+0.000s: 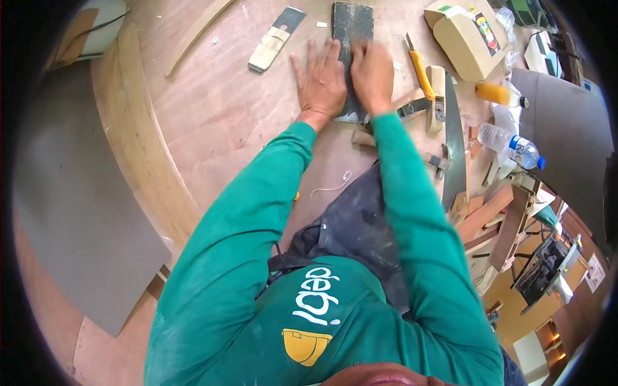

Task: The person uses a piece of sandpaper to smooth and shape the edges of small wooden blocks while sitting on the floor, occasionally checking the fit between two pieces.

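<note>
A dark, worn rectangular block (pixel 353 20) lies lengthwise at the top middle of the plywood surface. My left hand (pixel 322 83) rests flat along its left edge, fingers stretched out and apart. Over the block's right side, my right hand (pixel 373 76) is curled closed and blurred by motion; whatever its fingers hold is hidden. To the left lies a flat dark strip partly wrapped in beige tape (pixel 271 46). A yellow utility knife (pixel 421 74) with its blade out sits right of my right hand, its handle end against a wooden-bodied tool (pixel 436 100).
Farther right are a handsaw blade (pixel 456 145), a hammer head (pixel 439 164), a cardboard box (pixel 462 38), an orange drink bottle (pixel 494 93) and a water bottle (pixel 508 143). Wood offcuts (pixel 492 212) pile at the lower right. A grey sheet (pixel 71 193) and long board (pixel 138 122) occupy the left.
</note>
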`<state>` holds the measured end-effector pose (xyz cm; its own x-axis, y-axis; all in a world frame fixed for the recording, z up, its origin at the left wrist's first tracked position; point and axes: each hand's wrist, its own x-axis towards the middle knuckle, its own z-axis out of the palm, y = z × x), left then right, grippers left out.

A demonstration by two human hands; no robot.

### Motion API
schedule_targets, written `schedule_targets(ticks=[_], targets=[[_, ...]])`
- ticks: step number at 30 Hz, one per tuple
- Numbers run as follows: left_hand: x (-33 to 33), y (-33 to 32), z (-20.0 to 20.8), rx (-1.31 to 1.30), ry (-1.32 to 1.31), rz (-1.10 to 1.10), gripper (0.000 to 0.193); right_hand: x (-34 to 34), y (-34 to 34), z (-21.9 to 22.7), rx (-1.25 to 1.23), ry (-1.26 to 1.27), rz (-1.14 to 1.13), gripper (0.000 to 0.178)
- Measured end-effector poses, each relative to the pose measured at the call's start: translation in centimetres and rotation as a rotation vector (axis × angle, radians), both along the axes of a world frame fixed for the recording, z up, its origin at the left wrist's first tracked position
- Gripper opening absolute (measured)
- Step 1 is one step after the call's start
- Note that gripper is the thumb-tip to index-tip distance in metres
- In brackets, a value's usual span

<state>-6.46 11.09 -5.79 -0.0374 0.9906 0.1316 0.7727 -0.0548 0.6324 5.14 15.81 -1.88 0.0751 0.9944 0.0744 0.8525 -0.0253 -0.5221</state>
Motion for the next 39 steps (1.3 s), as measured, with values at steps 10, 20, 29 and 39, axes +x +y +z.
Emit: schedule_targets(ticks=[10,20,29,39], targets=[[0.6,0.2,0.2,0.038,0.017,-0.018,0.058,0.3,2.1,-0.1,0.074,-0.010,0.013,0.022],[-0.6,-0.1,0.0,0.013,0.034,0.029,0.058,-0.6,-7.0,1.3,-0.042,0.039,-0.008,0.015],[-0.3,0.2,-0.1,0.019,0.035,0.019,0.058,-0.3,-2.6,1.1,-0.066,0.004,0.002,0.020],[0.2,0.2,0.0,0.015,0.026,0.011,0.058,-0.5,2.5,0.4,0.069,0.015,-0.026,0.021]])
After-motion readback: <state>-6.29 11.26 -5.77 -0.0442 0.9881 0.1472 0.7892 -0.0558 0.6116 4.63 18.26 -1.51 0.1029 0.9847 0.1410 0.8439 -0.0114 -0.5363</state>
